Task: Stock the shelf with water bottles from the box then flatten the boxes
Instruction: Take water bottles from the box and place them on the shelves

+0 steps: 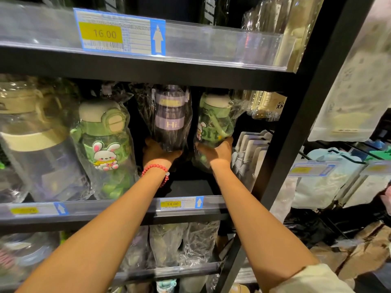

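Deep on the middle shelf (186,187), our left hand (157,152) cups the purple bottle (170,121) and our right hand (220,151) cups the green bottle (213,121); slippery wrap could make either tip over

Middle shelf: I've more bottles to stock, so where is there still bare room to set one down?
Bare dark shelf floor shows behind the 14.00 price tag, between the two forearms, below the purple bottle in the left hand and the green bottle in the right hand. Left of that, the bunny bottle and clear bottles crowd the shelf.
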Available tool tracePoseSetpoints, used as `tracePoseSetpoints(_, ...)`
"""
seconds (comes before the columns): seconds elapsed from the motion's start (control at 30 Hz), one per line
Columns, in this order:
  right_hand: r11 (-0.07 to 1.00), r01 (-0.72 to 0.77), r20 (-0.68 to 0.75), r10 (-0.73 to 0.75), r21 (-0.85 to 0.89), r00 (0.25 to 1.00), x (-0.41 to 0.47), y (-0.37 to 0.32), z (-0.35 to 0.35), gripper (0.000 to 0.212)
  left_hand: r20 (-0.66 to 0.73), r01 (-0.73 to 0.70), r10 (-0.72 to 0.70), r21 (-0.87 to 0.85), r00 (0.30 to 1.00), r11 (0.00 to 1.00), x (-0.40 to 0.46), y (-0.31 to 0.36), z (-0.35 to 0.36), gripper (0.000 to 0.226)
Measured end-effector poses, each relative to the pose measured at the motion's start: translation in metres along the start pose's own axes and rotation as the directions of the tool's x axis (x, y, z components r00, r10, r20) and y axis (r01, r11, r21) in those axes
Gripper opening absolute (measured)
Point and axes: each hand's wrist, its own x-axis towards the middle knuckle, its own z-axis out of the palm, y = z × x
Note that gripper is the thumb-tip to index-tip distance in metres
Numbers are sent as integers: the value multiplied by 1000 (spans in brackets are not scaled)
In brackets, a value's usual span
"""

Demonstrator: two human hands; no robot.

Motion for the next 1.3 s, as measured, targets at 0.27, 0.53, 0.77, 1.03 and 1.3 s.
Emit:
tracePoseSetpoints(0.27, 1000, -6, 10, 6, -6, 1000, -5, 1, -5, 91, -29, -19, 19, 20, 999, 1000, -7, -2, -3, 104)
tracePoseSetpoints(0.53, 970, 23, 71, -5, -244, 997, 0, 7, -1, 72, -19, -38, 39, 32, 999, 999, -6, -11, 2, 110)
tracePoseSetpoints(0.77, 974, 64, 89, -46, -218, 995, 0, 10, 6, 70, -79, -101, 100, -8, 992, 995, -4, -17, 4, 99)
tracePoseSetpoints(1.03, 970, 61, 113, -35, -234, 993, -6, 2, 4, 85, -78, -76, 77, 9, 994, 997, -8, -15, 0, 98)
tracePoseSetpoints(1.3, 998, -25, 75, 30, -65, 997, -26, -3, -9, 55, -68, -44, 45, 21, 997, 999, -37, 7, -13, 88)
